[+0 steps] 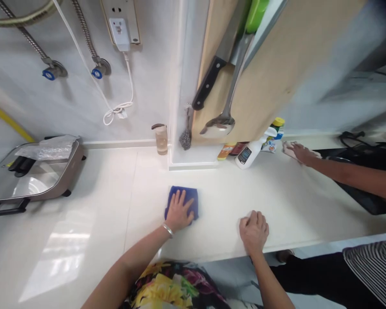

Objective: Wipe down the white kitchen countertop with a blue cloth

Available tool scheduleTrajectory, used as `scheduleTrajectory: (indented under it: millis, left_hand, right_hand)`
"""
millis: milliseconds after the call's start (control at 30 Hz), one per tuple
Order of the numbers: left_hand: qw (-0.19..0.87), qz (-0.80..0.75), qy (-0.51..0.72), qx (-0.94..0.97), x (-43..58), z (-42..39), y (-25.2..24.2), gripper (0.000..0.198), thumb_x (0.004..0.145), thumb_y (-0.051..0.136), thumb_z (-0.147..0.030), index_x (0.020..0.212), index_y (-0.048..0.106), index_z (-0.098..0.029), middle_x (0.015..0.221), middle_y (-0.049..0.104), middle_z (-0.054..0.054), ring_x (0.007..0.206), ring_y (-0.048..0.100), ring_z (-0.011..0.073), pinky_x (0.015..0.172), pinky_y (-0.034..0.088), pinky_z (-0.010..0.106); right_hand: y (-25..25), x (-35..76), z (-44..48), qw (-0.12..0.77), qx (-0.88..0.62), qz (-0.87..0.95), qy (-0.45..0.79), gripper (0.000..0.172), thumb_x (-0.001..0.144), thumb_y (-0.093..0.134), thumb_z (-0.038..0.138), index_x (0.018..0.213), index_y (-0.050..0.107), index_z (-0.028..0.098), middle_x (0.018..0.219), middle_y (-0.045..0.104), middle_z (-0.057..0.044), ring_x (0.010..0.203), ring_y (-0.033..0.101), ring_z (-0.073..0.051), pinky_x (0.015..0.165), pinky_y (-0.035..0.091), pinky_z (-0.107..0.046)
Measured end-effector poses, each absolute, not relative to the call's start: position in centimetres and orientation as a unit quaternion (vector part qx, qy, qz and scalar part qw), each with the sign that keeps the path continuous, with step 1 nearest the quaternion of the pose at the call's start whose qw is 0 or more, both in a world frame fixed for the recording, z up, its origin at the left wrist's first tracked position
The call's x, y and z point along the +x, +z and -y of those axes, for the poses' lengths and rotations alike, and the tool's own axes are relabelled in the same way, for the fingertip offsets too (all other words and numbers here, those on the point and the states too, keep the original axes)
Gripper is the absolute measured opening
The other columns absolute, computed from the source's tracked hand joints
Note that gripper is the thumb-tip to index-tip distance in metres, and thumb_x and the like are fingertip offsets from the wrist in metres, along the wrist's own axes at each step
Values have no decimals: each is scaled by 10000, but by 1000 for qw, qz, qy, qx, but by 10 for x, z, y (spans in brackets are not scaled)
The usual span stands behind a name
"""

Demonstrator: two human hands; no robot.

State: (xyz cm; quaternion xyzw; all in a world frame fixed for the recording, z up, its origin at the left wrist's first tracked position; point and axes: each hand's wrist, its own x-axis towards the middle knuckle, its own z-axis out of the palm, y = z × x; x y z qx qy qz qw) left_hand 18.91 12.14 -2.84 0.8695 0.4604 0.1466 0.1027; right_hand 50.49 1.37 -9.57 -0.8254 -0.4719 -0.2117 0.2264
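The cream bench (212,201) stretches out under me, with a co-worker's hand (302,153) pressing a pale cloth (289,150) on it off to my right, near a white spray bottle (248,154). My left grip (179,210) is spread flat and released, palm down on a blue cloth (191,199) near the bench's front edge, not clenching it. My right grip (254,231) sits curled shut on the bench just beside that edge, holding nothing.

White countertop (212,201) with blue cloth (190,201), white spray bottle (247,155), clear lidded bottle (161,142)
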Motion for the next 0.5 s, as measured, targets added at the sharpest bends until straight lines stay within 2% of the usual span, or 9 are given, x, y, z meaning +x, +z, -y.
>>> scheduleTrajectory:
  millis: [133,267,500]
  left_hand:
    - [149,-344,127,918,228,-64,-31,654,906,529,-558,1503,441,-307,1681,156,86,1530,92,412,1222,169,620]
    - [166,-240,118,949,236,-34,-32,660,916,508,-591,1512,423,-322,1686,122,89,1530,111,403,1215,188,610]
    - [170,-240,114,949,245,-86,-31,604,908,546,-551,1474,478,-350,1657,248,74,1524,176,376,1205,234,596]
  right_hand:
    - [-97,504,-14,227,-829,466,-210,531,934,349,322,1337,541,33,1364,558,-255,1308,479,-356,1063,371,-527]
    - [-99,506,-13,229,-831,470,-190,560,961,316,347,1354,527,8,1391,536,-268,1349,447,-359,1095,354,-538]
    - [-98,506,-13,260,-839,458,-135,600,1003,241,385,1388,507,10,1447,495,-256,1420,370,-348,1147,300,-555]
